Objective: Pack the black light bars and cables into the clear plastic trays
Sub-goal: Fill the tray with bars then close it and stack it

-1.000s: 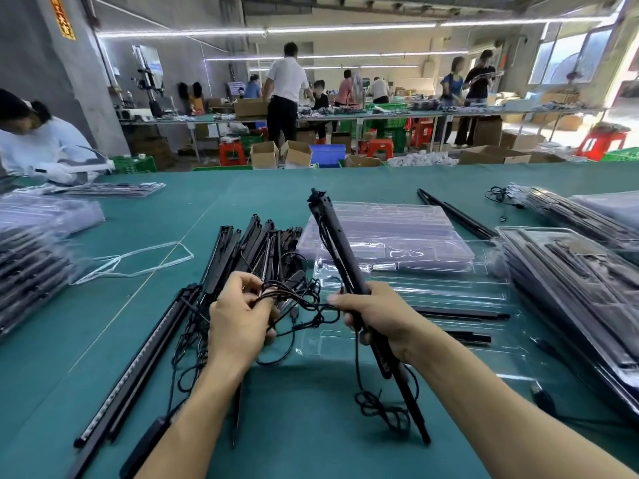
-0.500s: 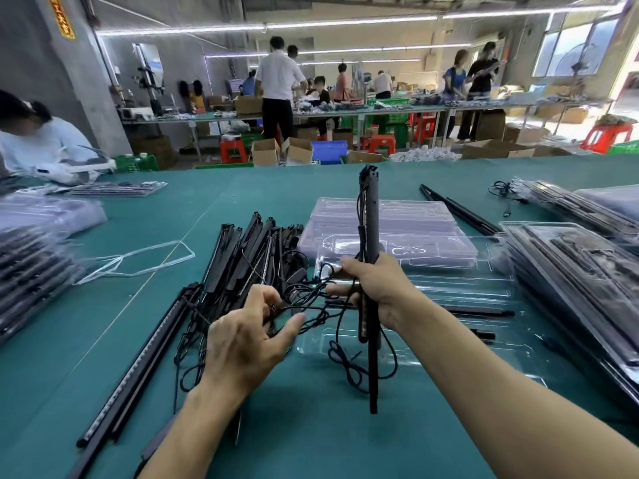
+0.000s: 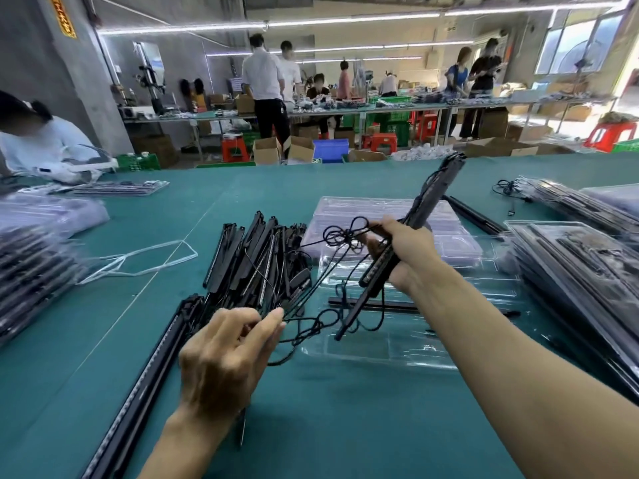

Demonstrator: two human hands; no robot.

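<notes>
1. Light bar [image 3: 424, 207] is in the air, tilted, above the far half of the clear tray [image 3: 380, 354]. The right hand [image 3: 403, 250] grips its lower part, fingers curled round it.
2. Its cable [image 3: 323, 321] hangs in tangled loops over the tray's left edge. Just left of the tray, the left hand [image 3: 224, 350] pinches a strand between thumb and fingertips.
3. The step in hand looks like freeing the cable so the bar can be packed.
4. The next move calls for drawing the strand loose, gathering the slack, then lowering the bar level into a long slot. Another bar [image 3: 373, 304] already lies across the tray's middle.
5. Left of the tray sits a pile of loose bars [image 3: 256, 257]. Their cords mingle with the held cable, so a snag seems likely. A stack of empty trays [image 3: 345, 209] lies beyond the tray, with packed trays [image 3: 570, 264] to its right. A long bar [image 3: 148, 375] lies further left.
</notes>
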